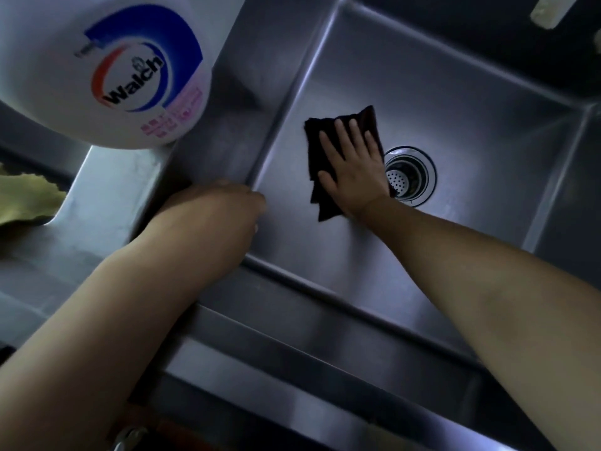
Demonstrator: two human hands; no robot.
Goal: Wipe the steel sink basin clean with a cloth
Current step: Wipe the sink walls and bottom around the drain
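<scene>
Head view: the right hand (353, 167) lies flat, fingers straight and slightly spread, pressing a dark folded cloth (328, 157) on the floor of the steel sink basin (455, 102), just left of the drain strainer (410, 175). To wipe well, I judge it should keep the palm pressure even and overlap strokes toward the drain and corners. The left hand (224, 203) rests at the basin's near-left corner; its fingers are hidden, so whether it grips the edge cannot be told. A Walch bottle (107, 66) stands on the left rim.

The sink basin (455, 102) is brushed steel with a dull sheen. At its centre lies a matt dark cloth (320, 193); at ten o'clock stands a glossy white plastic bottle (65, 102).
</scene>
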